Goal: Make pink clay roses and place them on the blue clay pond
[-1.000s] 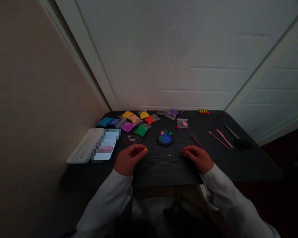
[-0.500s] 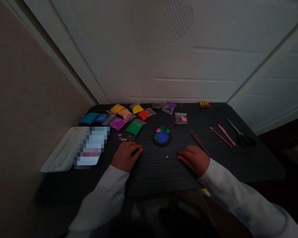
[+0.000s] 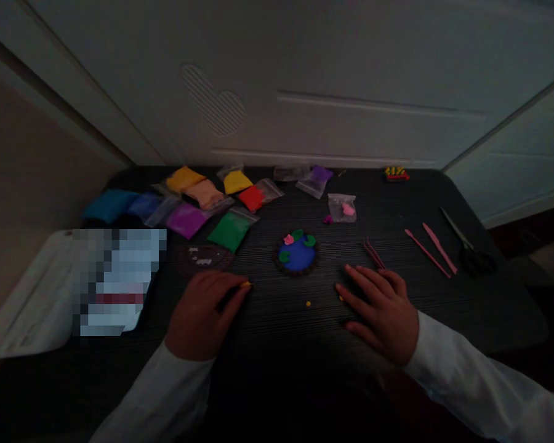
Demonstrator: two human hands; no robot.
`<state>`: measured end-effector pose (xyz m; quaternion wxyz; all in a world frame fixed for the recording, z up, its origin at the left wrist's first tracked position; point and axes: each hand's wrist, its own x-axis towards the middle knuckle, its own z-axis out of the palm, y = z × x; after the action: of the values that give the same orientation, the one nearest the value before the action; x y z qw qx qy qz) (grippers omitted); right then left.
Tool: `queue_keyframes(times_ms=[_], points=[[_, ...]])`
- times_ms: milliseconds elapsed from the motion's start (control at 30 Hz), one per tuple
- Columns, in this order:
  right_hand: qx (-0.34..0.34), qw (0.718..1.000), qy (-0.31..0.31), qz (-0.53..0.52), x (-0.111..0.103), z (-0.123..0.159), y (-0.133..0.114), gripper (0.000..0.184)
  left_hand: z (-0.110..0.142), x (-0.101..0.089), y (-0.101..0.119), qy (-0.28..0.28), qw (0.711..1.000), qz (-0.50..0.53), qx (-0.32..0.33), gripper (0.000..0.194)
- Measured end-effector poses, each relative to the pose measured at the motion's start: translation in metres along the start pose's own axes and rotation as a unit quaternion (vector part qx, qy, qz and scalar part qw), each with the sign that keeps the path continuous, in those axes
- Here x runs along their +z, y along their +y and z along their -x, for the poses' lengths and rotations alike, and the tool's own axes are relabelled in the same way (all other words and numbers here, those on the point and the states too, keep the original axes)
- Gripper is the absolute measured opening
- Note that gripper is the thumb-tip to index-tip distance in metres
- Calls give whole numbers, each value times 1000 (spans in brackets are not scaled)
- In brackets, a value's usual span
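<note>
Between thumb and fingertips, my left hand (image 3: pixel 203 314) pinches a small piece of yellow clay (image 3: pixel 245 284) above the dark table. My right hand (image 3: pixel 381 311) has its fingers spread low over the tabletop, and a tiny yellow clay bit (image 3: pixel 341 298) shows at one fingertip. Another little yellow clay ball (image 3: pixel 308 303) lies on the table between the hands. Beyond it sits a round blue clay pond (image 3: pixel 298 255) with a dark bumpy rim, green lily pads and a pink flower (image 3: pixel 289 239). Pink tweezers (image 3: pixel 373 253) lie just past my right hand, partly covered by it.
Bags of coloured clay, including a green one (image 3: pixel 233 229), fill the back left. A phone (image 3: pixel 120 289) lies on white paper at the left. Pink modelling tools (image 3: pixel 439 247) and scissors (image 3: pixel 468 249) lie at the right. A bag with pink clay (image 3: pixel 342 208) sits behind the pond.
My right hand has gone from closed fingers to spread ones, uncovering a second yellow bit. My left hand keeps its pinch. The view has tilted down and come closer.
</note>
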<state>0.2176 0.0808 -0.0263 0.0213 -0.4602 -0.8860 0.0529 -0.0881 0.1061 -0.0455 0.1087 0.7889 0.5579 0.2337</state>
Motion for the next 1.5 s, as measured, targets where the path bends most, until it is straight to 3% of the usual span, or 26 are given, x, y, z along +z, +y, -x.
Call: queue_keyframes(times_ms=[100,267,333,400,600,733,900,1100,1167,1300,1400,1500], points=[[-20,1000,13,-6,4,0,2,53,1,-2,3,-7,999,20,-27,21],[14,993,114,-41,3,-6,-4,39,-2,-10,24,-58,976,148,-146,23],[19,985,151,-78,-3,-16,-11,29,-4,-12,36,-99,933,265,-220,15],[10,976,187,-115,-12,-28,-21,22,-7,-12,46,-110,886,372,-256,12],[-13,955,239,-178,-27,-52,-45,15,-12,-6,64,-157,768,556,-276,11],[-10,951,242,-194,-26,-55,-48,9,-13,-4,66,-181,727,601,-278,12],[-29,949,242,-200,-25,-54,-47,11,-14,-4,67,-192,720,611,-266,9],[-42,943,238,-229,-23,-56,-54,9,-15,-5,70,-222,732,578,-283,3],[-44,936,208,-281,-28,-54,-55,8,-13,-4,69,-193,739,567,-310,3],[-42,923,134,-358,-42,-40,-40,11,-9,2,63,-83,742,555,-368,6],[7,946,139,-292,-42,-26,-16,13,-7,2,60,-65,746,549,-372,8],[46,973,147,-172,-30,-14,0,14,-7,-4,58,-71,793,492,-352,8]])
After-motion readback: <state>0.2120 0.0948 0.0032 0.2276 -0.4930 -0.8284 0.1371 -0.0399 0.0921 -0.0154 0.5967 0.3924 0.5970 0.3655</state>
